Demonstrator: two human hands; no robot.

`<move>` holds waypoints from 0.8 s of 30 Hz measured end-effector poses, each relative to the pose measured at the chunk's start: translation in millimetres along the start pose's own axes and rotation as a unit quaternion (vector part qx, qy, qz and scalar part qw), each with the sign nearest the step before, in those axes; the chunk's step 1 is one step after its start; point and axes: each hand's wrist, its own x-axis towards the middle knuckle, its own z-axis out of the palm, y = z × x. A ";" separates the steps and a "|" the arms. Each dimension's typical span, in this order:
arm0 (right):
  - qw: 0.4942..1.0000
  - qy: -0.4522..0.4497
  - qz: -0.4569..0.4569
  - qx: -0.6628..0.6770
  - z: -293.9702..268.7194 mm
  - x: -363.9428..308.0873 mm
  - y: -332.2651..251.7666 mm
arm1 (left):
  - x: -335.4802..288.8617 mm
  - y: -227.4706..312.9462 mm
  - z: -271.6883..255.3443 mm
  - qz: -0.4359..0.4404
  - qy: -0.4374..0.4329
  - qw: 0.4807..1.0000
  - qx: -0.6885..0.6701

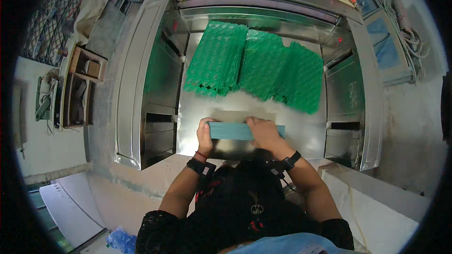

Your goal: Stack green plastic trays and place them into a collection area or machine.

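Between my two hands is a flat, pale teal bundle (230, 130) with fine lines along its side, like a stack of thin sheets; its exact kind is unclear. My left hand (204, 134) grips its left end. My right hand (264, 133) is closed over it near the right end, which sticks out past the hand. The bundle is just above the near part of a shiny steel tray (195, 108). Farther back on the tray lie piles of green printed plastic sheets (216, 56), side by side and partly fanned out.
Steel side walls of a machine (134, 84) flank the tray, with slots in their inner faces. A roller (259, 3) runs across the back. A wooden box (77, 99) stands at the left. A blue plastic bag (121, 239) lies at the lower left. Coiled hoses (409, 42) hang at the right.
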 end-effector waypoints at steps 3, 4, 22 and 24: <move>1.000 -0.023 0.004 0.001 -6.5 -5.8 -2.7 | -2.3 9.6 3.2 0.021 0.005 0.999 0.026; 1.000 -0.021 0.000 -0.010 -6.1 -5.8 -1.9 | -0.2 14.8 5.5 0.009 0.007 1.000 -0.004; 0.901 0.116 0.359 0.216 95.7 -179.7 -107.3 | -33.8 20.6 59.1 0.037 -0.396 0.917 -0.015; 0.860 0.124 0.413 0.274 119.6 -201.2 -133.4 | -56.4 24.2 70.7 0.016 -0.466 0.884 -0.018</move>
